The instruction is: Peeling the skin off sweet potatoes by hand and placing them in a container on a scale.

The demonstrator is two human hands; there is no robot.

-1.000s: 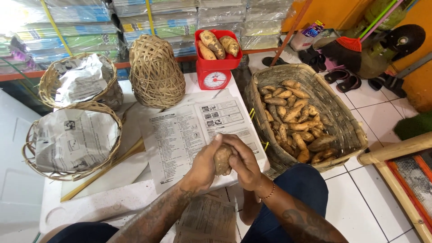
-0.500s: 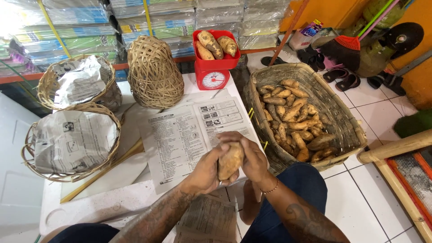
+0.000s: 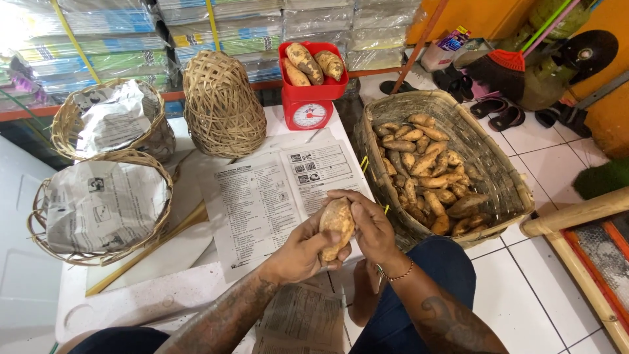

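Both my hands grasp one tan, oblong sweet potato point(image 3: 337, 226) above the printed newspaper sheet point(image 3: 262, 196): left hand point(image 3: 298, 252) cupping beneath, right hand point(image 3: 370, 226) clasping its flank. It looks firm, hefty, rough-skinned; mid-body grip suits. Woven basket point(image 3: 498, 177) at two o'clock.

A low white table point(image 3: 131, 305) carries printed sheets point(image 3: 275, 196) (spread flat), paper-lined baskets point(image 3: 98, 206) left, an upturned basket point(image 3: 223, 105) and red scale point(image 3: 309, 105) far.

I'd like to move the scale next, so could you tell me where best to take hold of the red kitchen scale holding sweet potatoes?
Grip the red kitchen scale by its boxy body, fingers on both side walls, coming from the front; the tray on top is loaded.
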